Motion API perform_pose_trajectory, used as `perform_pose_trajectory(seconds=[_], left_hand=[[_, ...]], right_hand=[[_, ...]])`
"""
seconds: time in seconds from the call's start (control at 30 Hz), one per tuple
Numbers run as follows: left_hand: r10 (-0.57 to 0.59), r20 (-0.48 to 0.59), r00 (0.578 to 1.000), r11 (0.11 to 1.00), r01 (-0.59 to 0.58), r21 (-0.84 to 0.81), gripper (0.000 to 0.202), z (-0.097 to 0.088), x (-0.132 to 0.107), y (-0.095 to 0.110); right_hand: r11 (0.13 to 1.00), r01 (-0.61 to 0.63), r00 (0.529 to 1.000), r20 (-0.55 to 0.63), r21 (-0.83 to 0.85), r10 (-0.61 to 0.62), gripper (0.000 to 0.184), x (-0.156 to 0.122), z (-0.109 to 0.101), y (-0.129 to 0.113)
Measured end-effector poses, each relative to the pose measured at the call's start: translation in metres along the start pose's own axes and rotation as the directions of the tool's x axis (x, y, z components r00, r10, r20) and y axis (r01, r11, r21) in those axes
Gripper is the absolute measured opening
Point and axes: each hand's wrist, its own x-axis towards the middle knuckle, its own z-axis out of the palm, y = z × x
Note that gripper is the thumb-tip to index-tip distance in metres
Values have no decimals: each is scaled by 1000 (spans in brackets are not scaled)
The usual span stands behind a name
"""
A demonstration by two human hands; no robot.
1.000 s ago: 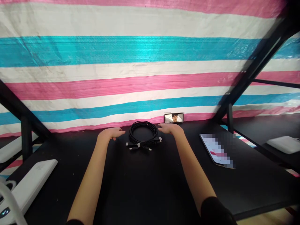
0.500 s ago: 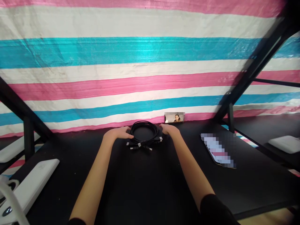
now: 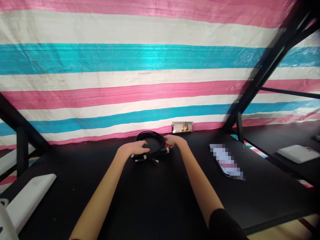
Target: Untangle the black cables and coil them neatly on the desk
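Note:
A coil of black cables (image 3: 150, 134) lies on the black table near its back edge. Several cable ends with pale plugs (image 3: 145, 157) stick out at its front. My left hand (image 3: 135, 148) is over the coil's left side, thumb and forefinger apart and reaching inward; its other fingers are hidden. On the opposite side, my right hand (image 3: 172, 141) has its fingers curled in against the coil's right edge, close to a plug.
A small phone (image 3: 182, 128) leans at the back against the striped sheet (image 3: 125, 76). To the right lies a larger device with a blurred screen (image 3: 227, 163). A long white object (image 3: 32, 198) is at left. Black frame bars (image 3: 237, 116) slant up at both sides.
Both hands have moved inward to the coil, the left now covering its left side and the right touching its right edge. The view has shifted slightly to the right.

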Motion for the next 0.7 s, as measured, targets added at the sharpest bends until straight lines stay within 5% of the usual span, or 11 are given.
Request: perform_pose_trajectory(seconds=[0.33,0.7], left_hand=[[-76,-75,994,997,73,-31,66,-14,-13,-12],[-129,-60,990,986,134,95,61,-14,-12,-15]], right_hand=[[995,78,996,38,67,-80,26,2,4,-7],[918,358,895,216,171,-389,28,-15,33,-66]])
